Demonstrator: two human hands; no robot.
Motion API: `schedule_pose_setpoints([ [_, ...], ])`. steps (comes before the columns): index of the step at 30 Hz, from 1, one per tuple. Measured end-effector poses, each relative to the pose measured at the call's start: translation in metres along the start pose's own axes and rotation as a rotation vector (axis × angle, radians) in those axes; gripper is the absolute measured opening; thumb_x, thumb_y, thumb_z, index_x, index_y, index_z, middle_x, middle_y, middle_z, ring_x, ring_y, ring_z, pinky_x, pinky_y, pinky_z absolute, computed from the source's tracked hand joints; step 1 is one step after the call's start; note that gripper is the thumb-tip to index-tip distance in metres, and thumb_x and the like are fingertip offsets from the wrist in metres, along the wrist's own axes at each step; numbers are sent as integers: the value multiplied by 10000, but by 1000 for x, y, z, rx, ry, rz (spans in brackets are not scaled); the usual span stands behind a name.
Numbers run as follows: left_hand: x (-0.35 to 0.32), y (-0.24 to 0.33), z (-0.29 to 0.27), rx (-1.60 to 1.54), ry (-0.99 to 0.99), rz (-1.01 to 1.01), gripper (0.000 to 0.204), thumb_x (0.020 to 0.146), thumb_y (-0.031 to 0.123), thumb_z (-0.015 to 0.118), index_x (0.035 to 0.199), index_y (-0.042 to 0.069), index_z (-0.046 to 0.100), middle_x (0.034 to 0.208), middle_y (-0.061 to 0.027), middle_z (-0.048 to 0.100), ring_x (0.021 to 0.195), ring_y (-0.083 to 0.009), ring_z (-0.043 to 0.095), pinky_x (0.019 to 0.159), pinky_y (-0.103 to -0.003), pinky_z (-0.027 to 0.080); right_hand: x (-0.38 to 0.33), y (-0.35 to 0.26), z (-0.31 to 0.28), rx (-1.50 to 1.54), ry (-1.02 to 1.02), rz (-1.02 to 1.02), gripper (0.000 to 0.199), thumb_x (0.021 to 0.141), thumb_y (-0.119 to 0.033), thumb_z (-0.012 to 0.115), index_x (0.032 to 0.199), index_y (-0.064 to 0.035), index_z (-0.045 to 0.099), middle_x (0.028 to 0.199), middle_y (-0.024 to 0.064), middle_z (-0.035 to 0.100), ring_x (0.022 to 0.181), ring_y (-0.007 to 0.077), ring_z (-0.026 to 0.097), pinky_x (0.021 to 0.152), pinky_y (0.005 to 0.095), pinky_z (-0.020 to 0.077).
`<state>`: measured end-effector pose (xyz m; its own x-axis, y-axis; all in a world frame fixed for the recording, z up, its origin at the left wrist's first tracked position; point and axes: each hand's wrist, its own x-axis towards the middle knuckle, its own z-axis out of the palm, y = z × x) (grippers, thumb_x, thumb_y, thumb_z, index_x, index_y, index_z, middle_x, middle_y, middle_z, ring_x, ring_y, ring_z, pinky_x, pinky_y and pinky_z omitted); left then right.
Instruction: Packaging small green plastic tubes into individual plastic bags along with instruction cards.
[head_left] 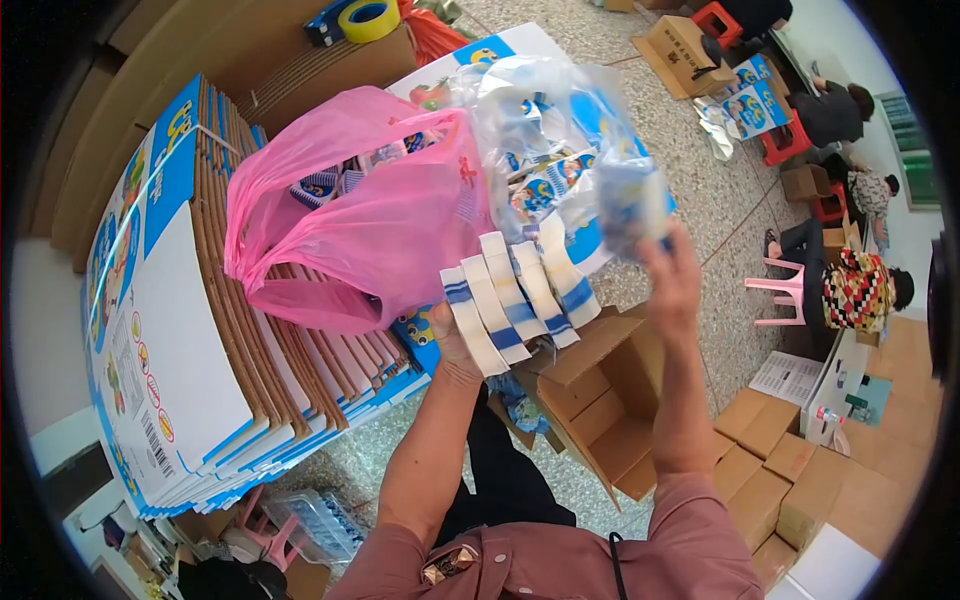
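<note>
Head view: five white sachets [520,300] (left-held).

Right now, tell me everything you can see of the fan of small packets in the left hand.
The fan of packets is five or so slim, flat sachets, white to cream with a blue band across each, in what looks like glossy film. They are spread like cards, tilted up and to the right. The left hand grips their lower ends from beneath. Their upper ends reach the clear plastic bag of similar packets, which the right hand touches. The pink bag lies just left; an open carton sits below.
</note>
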<state>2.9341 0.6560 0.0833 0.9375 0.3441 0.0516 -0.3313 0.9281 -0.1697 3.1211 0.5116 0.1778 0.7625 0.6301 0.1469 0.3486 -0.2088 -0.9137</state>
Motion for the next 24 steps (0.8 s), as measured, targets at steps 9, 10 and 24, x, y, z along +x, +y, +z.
schedule_pose_setpoints([
  [9,-105,-13,7,435,260,-207,953,695,412,797,1457,16,385,1380,-157,550,1212,-324,581,1047,-490,458,-125,-22,19,380,-387,406,511,952,-277,548,1361,11,441,1251,123,572,1167,190,523,1009,345,414],
  [10,-123,-18,2,373,232,-239,930,712,376,788,1455,-4,376,1374,-167,555,1202,-334,589,1044,-494,463,-145,-18,27,392,-389,369,561,936,-301,590,1373,10,425,1252,126,566,1175,193,516,1016,354,413],
  [24,-440,-81,37,406,521,-222,837,759,352,734,1443,4,401,1355,-183,559,1187,-370,593,1006,-547,489,-431,-70,89,121,-546,459,763,805,-551,741,1237,32,507,1074,161,622,1020,257,604,891,372,467],
])
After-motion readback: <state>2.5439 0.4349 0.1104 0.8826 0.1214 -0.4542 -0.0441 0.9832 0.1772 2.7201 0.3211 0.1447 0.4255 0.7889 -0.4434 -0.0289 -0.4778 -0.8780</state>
